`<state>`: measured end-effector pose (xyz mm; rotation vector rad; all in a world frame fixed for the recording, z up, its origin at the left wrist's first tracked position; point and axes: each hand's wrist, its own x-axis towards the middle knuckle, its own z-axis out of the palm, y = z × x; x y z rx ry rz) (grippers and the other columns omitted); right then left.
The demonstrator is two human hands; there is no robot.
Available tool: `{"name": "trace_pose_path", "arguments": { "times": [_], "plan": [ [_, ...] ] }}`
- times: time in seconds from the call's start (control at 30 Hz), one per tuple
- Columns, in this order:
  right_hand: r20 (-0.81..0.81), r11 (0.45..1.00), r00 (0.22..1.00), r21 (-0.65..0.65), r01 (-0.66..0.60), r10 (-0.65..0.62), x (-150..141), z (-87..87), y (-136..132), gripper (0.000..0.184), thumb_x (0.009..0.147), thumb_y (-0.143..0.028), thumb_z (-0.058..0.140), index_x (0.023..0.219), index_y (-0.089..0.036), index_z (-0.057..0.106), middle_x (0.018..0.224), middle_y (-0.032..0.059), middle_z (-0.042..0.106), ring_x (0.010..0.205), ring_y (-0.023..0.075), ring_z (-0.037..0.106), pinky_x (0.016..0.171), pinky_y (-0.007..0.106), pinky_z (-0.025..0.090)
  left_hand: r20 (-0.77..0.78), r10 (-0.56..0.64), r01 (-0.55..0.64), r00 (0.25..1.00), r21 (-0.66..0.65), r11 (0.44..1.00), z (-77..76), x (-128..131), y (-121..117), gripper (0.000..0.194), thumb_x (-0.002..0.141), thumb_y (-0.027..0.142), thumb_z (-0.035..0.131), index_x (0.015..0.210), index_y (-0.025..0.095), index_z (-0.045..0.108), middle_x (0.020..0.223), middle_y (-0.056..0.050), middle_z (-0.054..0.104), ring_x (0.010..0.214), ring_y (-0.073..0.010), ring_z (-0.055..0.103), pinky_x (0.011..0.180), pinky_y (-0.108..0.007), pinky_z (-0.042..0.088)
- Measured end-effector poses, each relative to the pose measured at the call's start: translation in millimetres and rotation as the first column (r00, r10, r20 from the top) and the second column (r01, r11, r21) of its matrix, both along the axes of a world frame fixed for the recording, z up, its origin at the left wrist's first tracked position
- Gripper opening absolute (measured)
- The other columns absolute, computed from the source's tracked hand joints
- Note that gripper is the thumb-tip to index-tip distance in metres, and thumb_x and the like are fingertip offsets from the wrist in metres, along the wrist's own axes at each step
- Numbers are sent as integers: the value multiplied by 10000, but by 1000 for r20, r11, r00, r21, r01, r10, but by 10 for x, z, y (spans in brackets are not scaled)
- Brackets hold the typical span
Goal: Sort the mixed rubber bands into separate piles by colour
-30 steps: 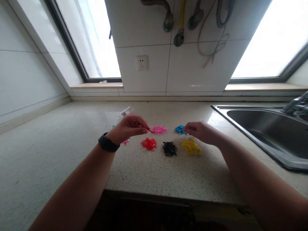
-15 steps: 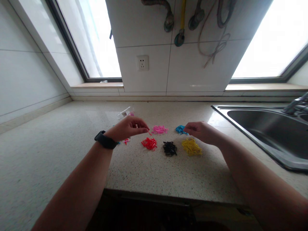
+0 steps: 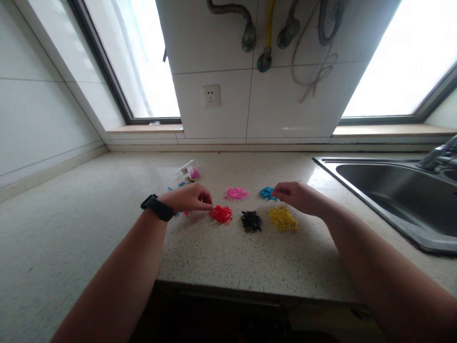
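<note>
My left hand (image 3: 196, 196), with a dark watch (image 3: 157, 207) on its wrist, is low at the left edge of a pile of red rubber bands (image 3: 221, 215). Its thumb and fingertips are pinched together on a red band at the pile's edge. On the other side, my right hand (image 3: 291, 193) has its fingers pressed together at the right edge of a blue rubber band pile (image 3: 267, 193); what they hold is hidden. Between the hands lie piles of pink bands (image 3: 236, 193) and black bands (image 3: 251, 221). Yellow bands (image 3: 283, 218) lie just below my right hand.
Mixed loose bands (image 3: 185, 183) lie behind and partly under my left hand. A clear plastic bag (image 3: 186, 169) with a pink ball (image 3: 194, 173) sits behind them. A steel sink (image 3: 389, 190) is set into the speckled countertop (image 3: 221, 262) at right.
My left hand has moved down and left, bringing the red band from above to the red pile's edge. The pink ball and mixed bands behind it show more. My right hand has hardly moved.
</note>
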<state>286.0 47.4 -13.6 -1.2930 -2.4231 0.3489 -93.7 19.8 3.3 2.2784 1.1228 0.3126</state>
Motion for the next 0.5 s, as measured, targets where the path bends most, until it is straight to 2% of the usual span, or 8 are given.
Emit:
{"name": "trace_pose_path", "arguments": {
  "times": [0.2, 0.33, 0.5],
  "plan": [
    [8, 1000, 1000, 3, 4, -4, -2, 4, -4, 320, 938, -454, 533, 845, -201, 707, 633, -1, 593, 579, 135, 490, 559, 269, 343, -37, -43, 42, 998, -33, 999, 4, 16, -17, 190, 811, 364, 713, 816, 185, 776, 713, -37, 723, 622, -134, 600, 567, -225, 403],
    [4, 1000, 1000, 10, -3, 3, 0, 4, -3, 319, 936, -453, 535, 829, -202, 701, 633, 2, 596, 579, 135, 493, 557, 267, 346, -32, -19, 18, 999, -49, 999, -10, 7, -9, 218, 804, 395, 721, 776, 185, 772, 679, -30, 705, 585, -130, 570, 546, -231, 384],
    [-7, 1000, 1000, 5, -7, 7, 4, 6, -5, 331, 932, -468, 538, 831, -202, 708, 628, 2, 593, 575, 136, 491, 554, 267, 351, 9, 18, -18, 1000, 43, 999, -22, -19, 1, 349, 882, 466, 630, 734, 173, 748, 578, -1, 593, 521, -113, 478, 496, -238, 311]
  ]
}}
